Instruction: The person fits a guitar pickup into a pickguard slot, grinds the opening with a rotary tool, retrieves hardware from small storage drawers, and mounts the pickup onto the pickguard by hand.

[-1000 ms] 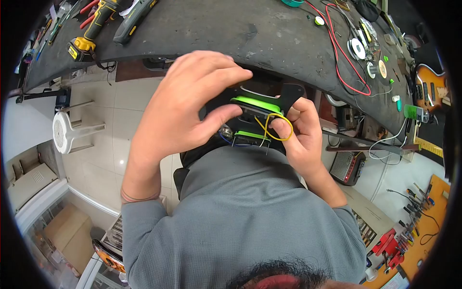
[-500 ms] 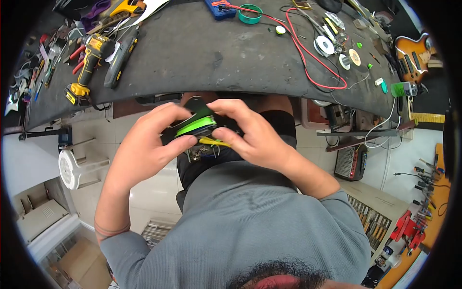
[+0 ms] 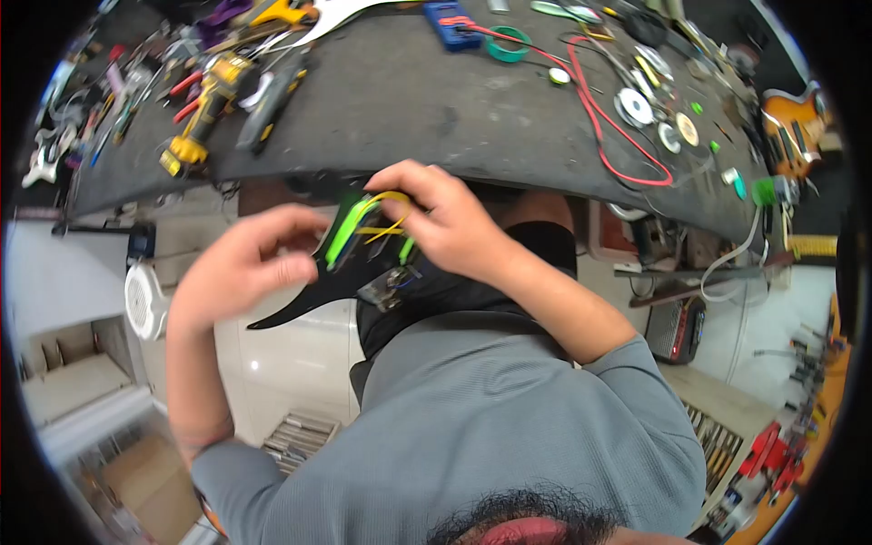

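Observation:
A black guitar pickguard (image 3: pixel 304 307) with bright green pickups (image 3: pixel 341 238) is held tilted over my lap, its pointed end down to the left. My right hand (image 3: pixel 445 222) is closed around its upper end, thumb and fingers by a looped yellow wire (image 3: pixel 392 196). More thin wires and metal parts (image 3: pixel 389 289) hang at the underside. My left hand (image 3: pixel 238 268), a little blurred, is beside the pickguard's left edge with thumb and fingers apart. Whether its fingertips touch the edge is hard to see.
Along the dark bench (image 3: pixel 391 109) lie a yellow cordless drill (image 3: pixel 207 113), a grey-black tool (image 3: pixel 272 107), a blue meter (image 3: pixel 451 25) with red leads, a green ring-shaped dish (image 3: pixel 507 44) and wire spools (image 3: pixel 634 106). A sunburst guitar (image 3: pixel 792 127) stands at the right.
The pickguard has turned and tipped, now showing its pointed end and yellow wire. My left hand has come off it to the left; my right has shifted its hold. The view has swung slightly.

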`<control>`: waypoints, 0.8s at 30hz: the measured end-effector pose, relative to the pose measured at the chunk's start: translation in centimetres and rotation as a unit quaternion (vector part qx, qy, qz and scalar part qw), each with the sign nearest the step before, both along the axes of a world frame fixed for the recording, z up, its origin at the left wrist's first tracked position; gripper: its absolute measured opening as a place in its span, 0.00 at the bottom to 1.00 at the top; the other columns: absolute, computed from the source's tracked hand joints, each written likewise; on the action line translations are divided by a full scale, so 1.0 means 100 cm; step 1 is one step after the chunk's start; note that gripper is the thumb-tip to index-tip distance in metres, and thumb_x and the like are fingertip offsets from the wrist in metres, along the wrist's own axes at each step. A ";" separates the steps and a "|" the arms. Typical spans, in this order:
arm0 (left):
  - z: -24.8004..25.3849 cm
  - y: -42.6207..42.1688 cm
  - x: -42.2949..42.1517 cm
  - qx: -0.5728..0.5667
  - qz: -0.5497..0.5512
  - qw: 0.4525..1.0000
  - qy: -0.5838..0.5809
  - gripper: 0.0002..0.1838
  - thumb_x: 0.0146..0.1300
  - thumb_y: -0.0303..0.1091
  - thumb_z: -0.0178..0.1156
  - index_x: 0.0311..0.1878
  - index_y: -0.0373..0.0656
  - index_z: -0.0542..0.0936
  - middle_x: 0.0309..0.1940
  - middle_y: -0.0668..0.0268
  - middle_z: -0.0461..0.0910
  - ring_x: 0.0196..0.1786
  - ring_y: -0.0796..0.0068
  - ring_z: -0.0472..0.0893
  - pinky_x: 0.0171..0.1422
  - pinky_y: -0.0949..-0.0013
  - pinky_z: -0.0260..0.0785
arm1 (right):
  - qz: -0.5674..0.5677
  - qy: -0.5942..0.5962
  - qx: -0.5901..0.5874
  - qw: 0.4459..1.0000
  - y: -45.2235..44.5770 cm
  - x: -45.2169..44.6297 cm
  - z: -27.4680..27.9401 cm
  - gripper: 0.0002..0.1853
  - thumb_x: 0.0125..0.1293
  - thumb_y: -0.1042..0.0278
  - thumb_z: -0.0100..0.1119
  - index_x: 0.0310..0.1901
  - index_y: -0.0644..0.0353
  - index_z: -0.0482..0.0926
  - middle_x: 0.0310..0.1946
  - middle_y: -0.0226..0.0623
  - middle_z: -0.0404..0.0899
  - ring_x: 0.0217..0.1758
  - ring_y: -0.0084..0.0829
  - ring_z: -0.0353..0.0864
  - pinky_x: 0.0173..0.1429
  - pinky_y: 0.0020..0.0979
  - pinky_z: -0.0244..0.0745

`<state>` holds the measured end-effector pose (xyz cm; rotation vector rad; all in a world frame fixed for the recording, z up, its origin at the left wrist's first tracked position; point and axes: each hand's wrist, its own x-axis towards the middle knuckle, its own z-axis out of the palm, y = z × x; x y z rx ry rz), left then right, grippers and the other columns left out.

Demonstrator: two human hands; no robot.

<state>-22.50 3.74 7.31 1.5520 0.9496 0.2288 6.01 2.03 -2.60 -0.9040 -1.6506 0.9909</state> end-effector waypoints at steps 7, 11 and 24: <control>-0.068 0.050 0.005 0.012 0.037 0.933 -0.358 0.38 0.74 0.42 0.71 0.80 0.36 0.70 0.78 0.45 0.73 0.69 0.60 0.84 0.68 0.56 0.83 | 0.160 0.155 -0.197 0.955 0.028 0.001 0.014 0.11 0.84 0.71 0.61 0.59 0.65 0.75 0.48 0.33 0.84 0.52 0.23 0.85 0.57 0.32 0.86; -0.087 0.058 0.028 0.058 -0.019 0.904 -0.423 0.44 0.64 0.33 0.77 0.82 0.38 0.70 0.77 0.42 0.73 0.70 0.58 0.82 0.69 0.56 0.81 | 0.245 0.177 -0.226 0.926 0.052 0.011 0.014 0.14 0.80 0.69 0.67 0.56 0.59 0.70 0.45 0.29 0.80 0.50 0.23 0.85 0.56 0.35 0.88; -0.094 0.030 0.032 0.088 0.022 0.908 -0.410 0.25 0.64 0.34 0.82 0.59 0.42 0.80 0.57 0.61 0.83 0.60 0.68 0.82 0.69 0.61 0.74 | 0.298 0.202 -0.289 0.887 0.049 -0.014 -0.022 0.09 0.79 0.69 0.67 0.52 0.55 0.75 0.45 0.23 0.79 0.52 0.17 0.79 0.59 0.24 0.73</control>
